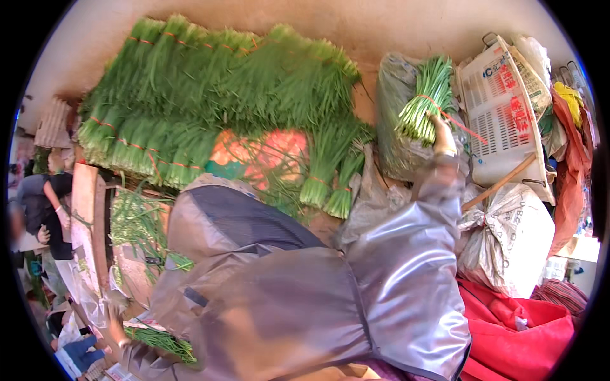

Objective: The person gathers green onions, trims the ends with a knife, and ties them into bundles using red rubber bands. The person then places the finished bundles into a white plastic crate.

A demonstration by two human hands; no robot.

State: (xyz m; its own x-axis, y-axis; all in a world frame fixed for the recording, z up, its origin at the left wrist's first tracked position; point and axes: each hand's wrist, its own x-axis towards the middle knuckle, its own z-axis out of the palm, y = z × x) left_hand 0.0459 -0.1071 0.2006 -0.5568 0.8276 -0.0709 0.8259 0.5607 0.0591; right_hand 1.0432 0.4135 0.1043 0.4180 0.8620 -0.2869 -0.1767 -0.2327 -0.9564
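Observation:
My right hand (444,135) is stretched out to the upper right, shut on the pale stem end of a bundle of garlic chives (436,83). A red tie rings this bundle, its loose end trailing to the right. Behind the bundle is a plastic sack of greens (398,128). At the lower left, my left hand (115,325) is blurred, fingers extended, with nothing visible in it; it is nearest to a wooden board edge and some loose chives (162,340). Tied chive bundles (228,76) lie in two rows before me, with two separate bundles (329,190) at their right.
A white perforated plastic crate (495,109) stands tilted at the right, near a wooden stick (500,183) and a tied woven sack (514,238). Red fabric (519,328) lies lower right. Cut scraps (136,219) cover a board at the left; another person (47,205) is beyond it.

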